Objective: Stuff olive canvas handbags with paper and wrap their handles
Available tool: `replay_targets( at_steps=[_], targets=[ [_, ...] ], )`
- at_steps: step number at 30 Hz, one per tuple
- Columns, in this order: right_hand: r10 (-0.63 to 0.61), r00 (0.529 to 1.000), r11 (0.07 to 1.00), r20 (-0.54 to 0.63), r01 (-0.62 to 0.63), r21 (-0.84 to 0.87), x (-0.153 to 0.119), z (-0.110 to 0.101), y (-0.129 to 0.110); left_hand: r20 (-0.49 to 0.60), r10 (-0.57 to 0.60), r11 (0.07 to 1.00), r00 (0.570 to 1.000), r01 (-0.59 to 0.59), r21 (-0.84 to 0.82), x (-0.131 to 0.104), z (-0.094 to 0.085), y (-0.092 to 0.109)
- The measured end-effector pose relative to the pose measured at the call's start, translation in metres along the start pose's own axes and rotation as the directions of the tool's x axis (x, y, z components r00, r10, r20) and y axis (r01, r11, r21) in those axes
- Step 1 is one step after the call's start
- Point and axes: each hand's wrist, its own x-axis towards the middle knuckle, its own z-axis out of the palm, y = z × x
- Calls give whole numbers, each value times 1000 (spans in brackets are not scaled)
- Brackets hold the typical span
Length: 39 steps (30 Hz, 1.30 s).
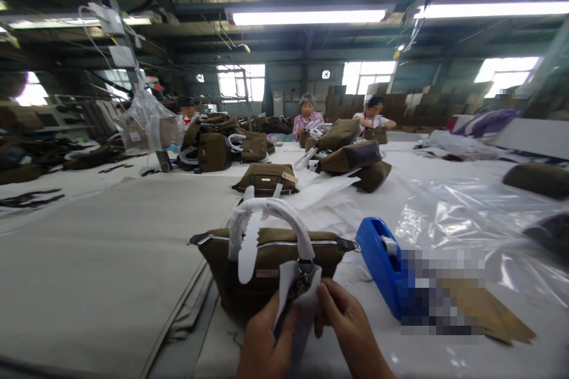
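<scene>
An olive handbag [267, 243] stands upright on the table just in front of me, its zipper along the top. White wrapping covers its raised handle [288, 210], and a white notched strip [250, 249] hangs from it. Below the handle's right end, a metal ring carries a dark hanging piece [299, 287], partly inside a sheet of white tissue [306, 314]. My left hand [267, 337] is closed around the tissue and the dark piece from the left. At the tissue's right edge, my right hand [340, 314] pinches with thumb and fingers.
A blue tape dispenser [380, 266] stands right of the bag, beside brown card pieces [493, 308]. Clear plastic [471, 219] lies farther right. Another olive bag [267, 177] sits behind, with piled bags [351, 157] beyond. Several people work across the table [102, 219].
</scene>
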Motion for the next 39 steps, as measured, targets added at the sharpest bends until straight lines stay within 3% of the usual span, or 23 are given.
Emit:
replay_targets(
  at_steps=[5,9,12,15,19,26,30,33,36,39],
  targets=[
    [-27,986,988,-165,1,-155,3,16,-1,0,164,981,986,-163,109,-3,5,-5],
    [-152,948,969,-280,88,-230,2,26,0,-70,322,910,944,-288,298,-2,13,-19],
    [-171,931,968,-323,97,-233,3,32,6,-108,411,847,905,-335,413,-1,19,-32],
    [-174,916,969,-362,93,-230,5,36,12,-122,474,771,872,-344,536,-1,26,-41],
    [-207,902,962,-378,117,-246,6,40,16,-164,497,683,852,-268,680,-2,37,-40],
    [-278,919,940,-279,201,-276,1,33,13,-112,519,624,847,-286,727,0,38,-30],
    [-325,925,909,-195,249,-336,2,27,6,-39,480,693,877,-352,629,-2,28,-30],
    [-278,935,930,-222,205,-304,4,26,2,-12,406,860,914,-378,344,-2,12,-26],
    [-195,957,967,-217,151,-206,6,24,3,-44,122,990,992,-125,-68,1,-8,-18],
    [-180,963,971,-200,141,-193,5,24,5,59,-140,933,988,152,-327,8,-18,-10]
  ],
)
